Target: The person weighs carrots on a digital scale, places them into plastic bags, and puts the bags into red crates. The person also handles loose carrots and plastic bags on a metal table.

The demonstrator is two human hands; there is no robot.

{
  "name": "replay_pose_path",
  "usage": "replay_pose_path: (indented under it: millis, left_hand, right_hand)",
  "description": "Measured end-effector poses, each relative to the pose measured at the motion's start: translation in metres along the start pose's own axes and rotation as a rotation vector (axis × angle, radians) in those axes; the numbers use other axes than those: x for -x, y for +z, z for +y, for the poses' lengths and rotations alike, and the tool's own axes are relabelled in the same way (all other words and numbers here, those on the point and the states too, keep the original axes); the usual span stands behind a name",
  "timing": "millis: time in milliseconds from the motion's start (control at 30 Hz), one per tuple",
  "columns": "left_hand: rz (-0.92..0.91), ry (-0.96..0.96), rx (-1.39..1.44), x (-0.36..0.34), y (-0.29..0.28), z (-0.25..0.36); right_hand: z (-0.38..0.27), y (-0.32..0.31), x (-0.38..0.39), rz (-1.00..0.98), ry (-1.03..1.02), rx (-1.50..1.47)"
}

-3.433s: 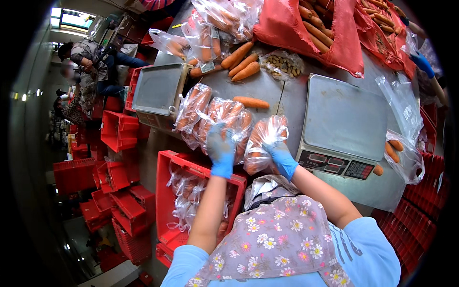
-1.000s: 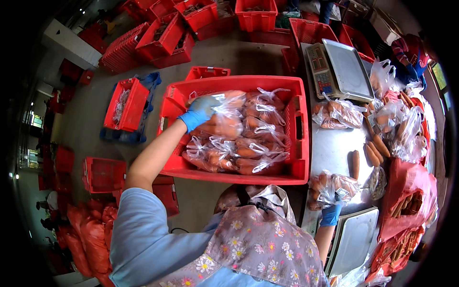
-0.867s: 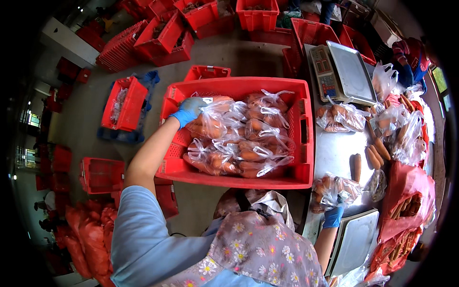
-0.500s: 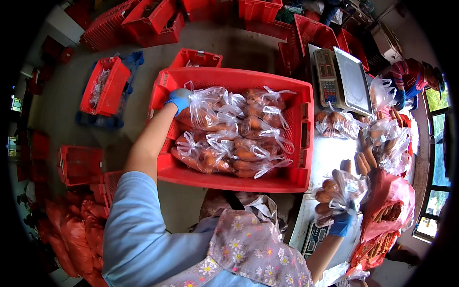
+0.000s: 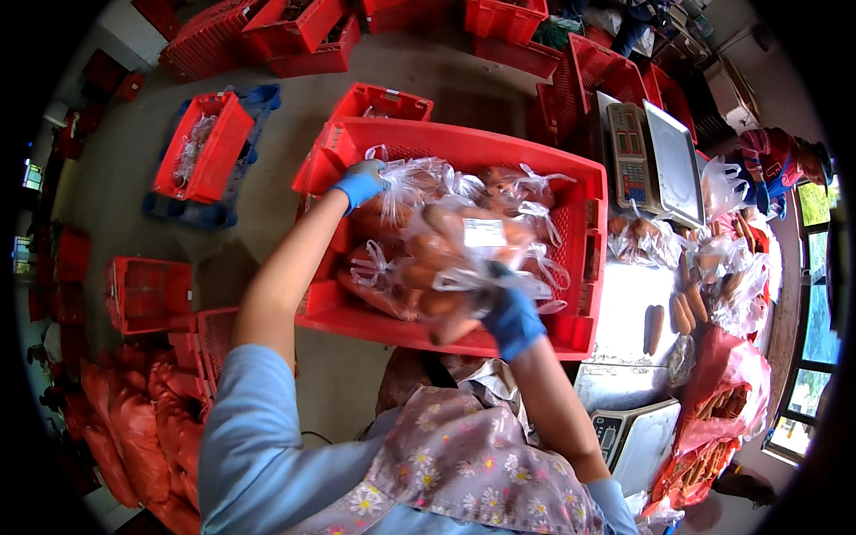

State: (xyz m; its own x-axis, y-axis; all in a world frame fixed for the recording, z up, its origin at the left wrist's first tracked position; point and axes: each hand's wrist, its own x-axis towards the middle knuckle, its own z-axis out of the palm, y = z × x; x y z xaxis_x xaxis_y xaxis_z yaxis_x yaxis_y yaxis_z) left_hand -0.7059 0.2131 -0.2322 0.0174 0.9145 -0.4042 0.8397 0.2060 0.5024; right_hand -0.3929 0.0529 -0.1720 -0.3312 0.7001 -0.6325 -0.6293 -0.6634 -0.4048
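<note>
I see a grey digital weighing scale [image 5: 658,160] on the tabletop [image 5: 624,312] at right, loose orange carrots [image 5: 682,308] just beside it, empty red plastic crates [image 5: 147,294] scattered on the concrete floor [image 5: 267,205], and red mesh sacks [image 5: 134,437] lower left.

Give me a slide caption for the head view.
Right hand lowers a bag of carrots into a red crate; left hand touches bags inside.

Two gloved hands show, the left hand [image 5: 359,185] and the right hand [image 5: 510,318]. Two scales: one [image 5: 648,162] far right, one [image 5: 631,440] near right. One big red crate [image 5: 584,321] holds several bags of carrots [image 5: 464,250], too bunched to count exactly.
</note>
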Motion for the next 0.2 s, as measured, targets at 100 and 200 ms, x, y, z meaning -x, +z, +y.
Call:
replay_pose_path:
  millis: [100,200]
  left_hand:
    - [0.247,0.126,0.124,0.032,-0.003,-0.02]
    - [0.261,0.097,0.279,0.1,-0.036,0.002]
  right_hand:
    - [0.067,0.035,-0.048,-0.016,0.148,-0.084]
    - [0.127,0.03,-0.1,-0.316,0.274,-0.245]
